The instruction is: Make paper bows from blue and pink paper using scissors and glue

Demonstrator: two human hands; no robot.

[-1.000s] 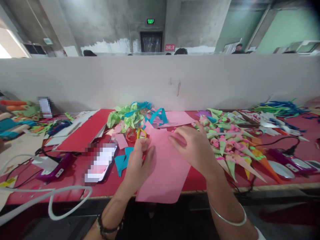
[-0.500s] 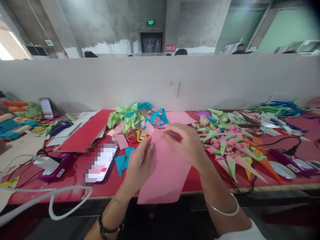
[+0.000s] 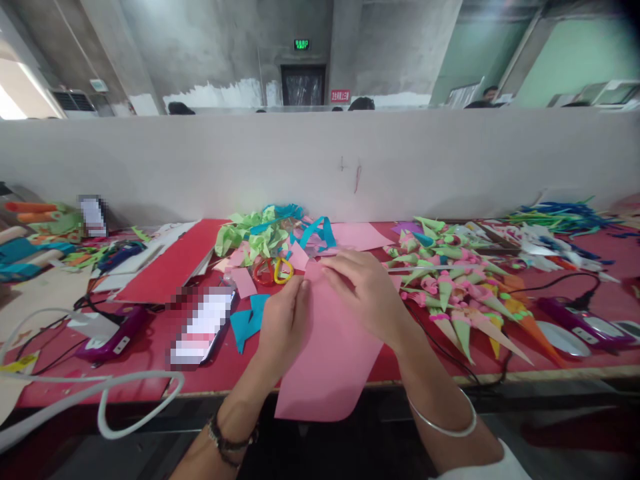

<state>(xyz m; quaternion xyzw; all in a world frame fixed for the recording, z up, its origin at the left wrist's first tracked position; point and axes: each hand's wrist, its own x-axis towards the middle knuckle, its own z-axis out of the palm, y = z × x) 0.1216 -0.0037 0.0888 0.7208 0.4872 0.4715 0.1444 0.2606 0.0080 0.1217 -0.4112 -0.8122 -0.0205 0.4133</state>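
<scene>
A pink sheet of paper (image 3: 327, 363) lies before me, its near end hanging over the table's front edge. My left hand (image 3: 284, 323) is closed on the sheet's left side, thumb on top. At the far edge my right hand (image 3: 369, 297) pinches the paper between thumb and fingers, its fingertips partly hidden. Just beyond the left hand lie scissors with red and yellow handles (image 3: 283, 271), their blades out of sight. A piece of blue paper (image 3: 245, 325) rests left of that hand. Past my right hand are several small paper cones (image 3: 447, 287) in green, pink and orange.
Crumpled green and blue paper scraps (image 3: 255, 237) are heaped behind the scissors. To the left are a phone (image 3: 203, 327), a red folder (image 3: 167, 263), a purple power strip (image 3: 117, 337) and a white cable (image 3: 140, 378). Another power strip (image 3: 587, 323) sits at right. A white partition (image 3: 225, 160) stands behind.
The pink sheet's near end has come slightly closer to me and curls more. Both hands have shifted a little but keep their grip. A person in the far background has moved slightly right.
</scene>
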